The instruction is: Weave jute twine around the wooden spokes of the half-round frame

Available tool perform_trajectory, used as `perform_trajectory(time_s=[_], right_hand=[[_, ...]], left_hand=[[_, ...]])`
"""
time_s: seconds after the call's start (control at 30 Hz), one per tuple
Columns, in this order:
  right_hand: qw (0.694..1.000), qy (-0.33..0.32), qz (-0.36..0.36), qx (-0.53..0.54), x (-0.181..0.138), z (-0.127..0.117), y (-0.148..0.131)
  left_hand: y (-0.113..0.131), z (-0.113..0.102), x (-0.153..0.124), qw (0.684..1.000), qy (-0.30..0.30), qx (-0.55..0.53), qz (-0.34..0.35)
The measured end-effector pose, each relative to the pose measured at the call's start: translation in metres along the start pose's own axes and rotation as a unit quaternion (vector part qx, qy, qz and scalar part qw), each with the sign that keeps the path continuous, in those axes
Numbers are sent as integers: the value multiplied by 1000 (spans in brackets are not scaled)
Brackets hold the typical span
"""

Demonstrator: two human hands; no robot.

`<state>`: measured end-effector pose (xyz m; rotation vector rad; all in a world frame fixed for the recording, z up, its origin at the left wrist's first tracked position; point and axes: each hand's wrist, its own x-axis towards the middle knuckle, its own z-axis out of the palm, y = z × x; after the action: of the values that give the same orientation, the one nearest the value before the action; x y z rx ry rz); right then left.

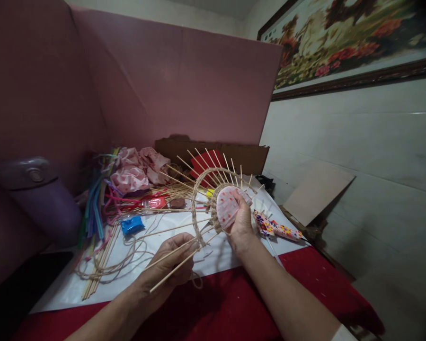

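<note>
A round woven piece is held up over the table, with thin wooden sticks fanning out from its middle. At its centre is a pink spotted fabric disc [227, 208], edged by a tight band of twisted cord. Farther out, a second braided cord ring [196, 203] runs across the sticks. My right hand [242, 226] grips the disc, thumb on the fabric and the other fingers hidden behind. Down at the ring's lower left, my left hand [173, 258] is closed around the cord by two sticks. From there loose cord [128, 265] trails left over the white sheet.
A white sheet [170, 227] lies on a red cloth [213, 308]. Coloured pipe cleaners [94, 208], crumpled pink fabric [138, 168], a blue packet [132, 226] and loose sticks sit left. A purple bottle [44, 203] stands far left; a flower-patterned bundle [279, 228] lies right. Cardboard [248, 158] backs the table.
</note>
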<state>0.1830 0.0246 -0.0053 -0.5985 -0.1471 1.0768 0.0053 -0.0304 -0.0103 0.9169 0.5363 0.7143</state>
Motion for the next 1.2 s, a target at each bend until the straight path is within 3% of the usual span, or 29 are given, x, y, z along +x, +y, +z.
perform_trajectory(time_s=[0.23, 0.47, 0.93, 1.2], right_hand=[[1000, -9, -9, 1, 1, 0, -3], [1000, 7, -17, 2, 1, 2, -6], [1000, 9, -3, 12, -1, 3, -5], [1000, 3, -5, 2, -2, 4, -4]], left_hand=[[0, -4, 1, 1000, 13, -3, 17], [0, -2, -4, 992, 62, 67, 89], [-4, 4, -1, 978, 117, 139, 102], [-9, -4, -2, 967, 113, 195, 122]])
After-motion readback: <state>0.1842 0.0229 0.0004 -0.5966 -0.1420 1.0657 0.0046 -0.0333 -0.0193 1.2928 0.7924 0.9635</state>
